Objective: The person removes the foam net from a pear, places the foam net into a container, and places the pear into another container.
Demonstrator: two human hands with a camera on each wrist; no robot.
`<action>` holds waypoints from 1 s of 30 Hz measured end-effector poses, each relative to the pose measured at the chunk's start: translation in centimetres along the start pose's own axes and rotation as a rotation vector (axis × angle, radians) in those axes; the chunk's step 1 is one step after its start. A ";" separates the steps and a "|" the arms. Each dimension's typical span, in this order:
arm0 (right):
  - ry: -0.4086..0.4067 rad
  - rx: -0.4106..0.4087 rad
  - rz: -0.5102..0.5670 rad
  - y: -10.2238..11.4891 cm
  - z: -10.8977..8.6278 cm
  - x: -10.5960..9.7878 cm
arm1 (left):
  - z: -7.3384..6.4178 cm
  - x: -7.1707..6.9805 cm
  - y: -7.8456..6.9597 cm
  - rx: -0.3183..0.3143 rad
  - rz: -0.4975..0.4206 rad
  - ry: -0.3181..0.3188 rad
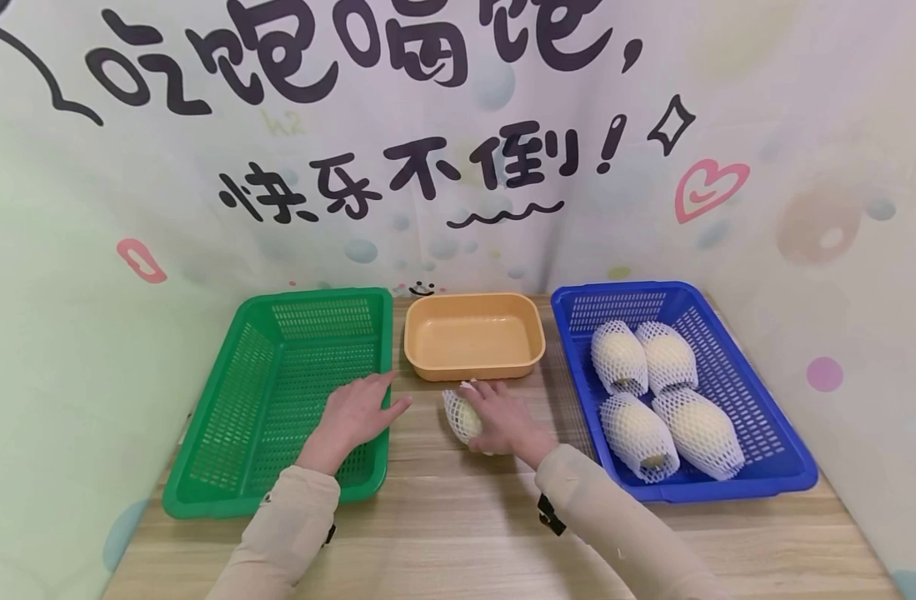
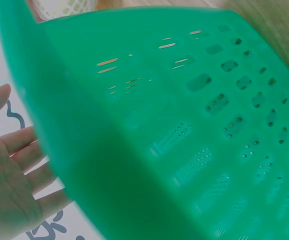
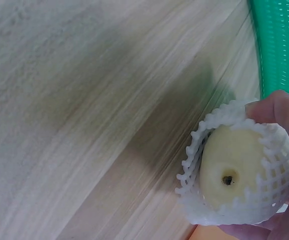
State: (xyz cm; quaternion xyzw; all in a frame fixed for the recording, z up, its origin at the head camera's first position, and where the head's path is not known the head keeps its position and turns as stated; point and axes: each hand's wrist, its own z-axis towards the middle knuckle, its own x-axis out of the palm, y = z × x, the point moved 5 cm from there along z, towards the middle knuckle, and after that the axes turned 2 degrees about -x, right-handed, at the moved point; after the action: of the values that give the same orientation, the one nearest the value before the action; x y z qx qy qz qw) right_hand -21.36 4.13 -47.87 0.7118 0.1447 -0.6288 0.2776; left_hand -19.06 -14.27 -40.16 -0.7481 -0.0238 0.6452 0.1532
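Note:
Between the two baskets, my right hand point(image 1: 506, 421) grips a pale yellow fruit point(image 1: 461, 415) in a white foam net, low over the wooden table. In the right wrist view the thumb and fingers curl round the fruit point(image 3: 229, 167), and its dark stem scar faces the camera. My left hand point(image 1: 358, 410) is over the right side of the green basket point(image 1: 388, 475), holding nothing. Its fingers are spread, as the left wrist view shows beside the basket's rim; whether the hand touches that rim, I cannot tell.
A blue basket point(image 1: 773, 483) at the right holds several net-wrapped fruits point(image 1: 641, 437). An orange rectangular tub point(image 1: 474, 371) stands at the back between the baskets, just beyond my right hand. Behind everything hangs a printed cloth point(image 1: 427, 242). Bare wooden table point(image 1: 458, 533) shows in front.

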 end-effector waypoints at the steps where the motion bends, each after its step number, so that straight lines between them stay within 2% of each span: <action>1: 0.002 0.001 0.001 0.0 0.0 0.0 | 0.0 0.0 0.0 0.000 -0.001 -0.001; 15: -0.011 -0.039 0.010 0.0 -0.5 -0.3 | -0.1 -0.1 -0.1 -0.003 0.000 0.003; 20: -0.001 -0.025 0.083 -0.3 -0.8 -0.3 | -0.2 -0.1 -0.4 0.002 0.007 -0.005; 26: -0.006 -0.002 0.136 -0.8 -1.1 -0.3 | -0.3 -0.2 -1.4 0.025 -0.027 -0.018; 30: -0.026 -0.012 0.139 -1.1 -1.4 -0.5 | -0.5 -0.3 -2.8 0.053 -0.068 -0.042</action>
State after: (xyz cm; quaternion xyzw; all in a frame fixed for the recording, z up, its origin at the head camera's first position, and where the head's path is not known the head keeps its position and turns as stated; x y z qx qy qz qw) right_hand -20.94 5.90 -47.54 0.7100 0.0950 -0.6164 0.3271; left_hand -18.17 -11.74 -39.06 -0.7286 -0.0352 0.6558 0.1943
